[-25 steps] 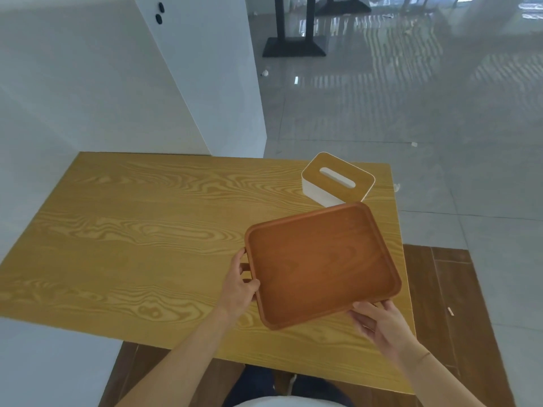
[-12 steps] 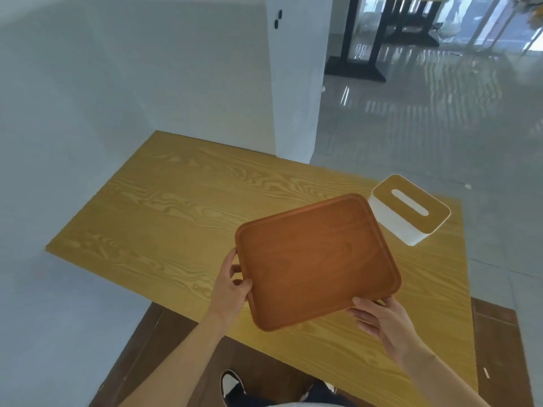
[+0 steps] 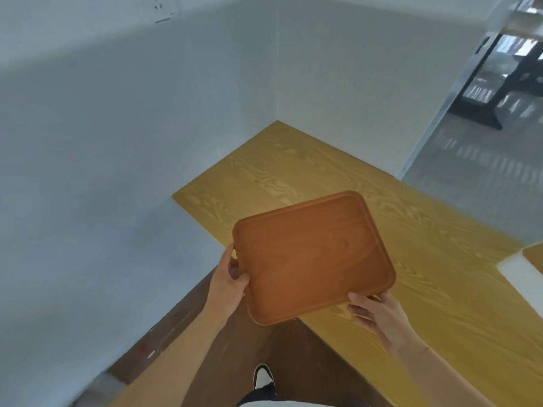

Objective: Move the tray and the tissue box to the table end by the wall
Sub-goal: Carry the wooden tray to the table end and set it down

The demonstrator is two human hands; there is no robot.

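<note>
Head view: carrying tray (image 3: pixel 313 257), clamped in left hand (image 3: pixel 227 282) and right hand (image 3: pixel 379 314), above table (image 3: pixel 293 168); tissue box (image 3: pixel 524 267) waiting far from wall (image 3: pixel 338 83).

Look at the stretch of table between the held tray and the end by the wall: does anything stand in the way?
Nothing visible does. Both hands hold the tray above the table, whose wall end is bare. The tissue box sits behind, at the right edge.
</note>
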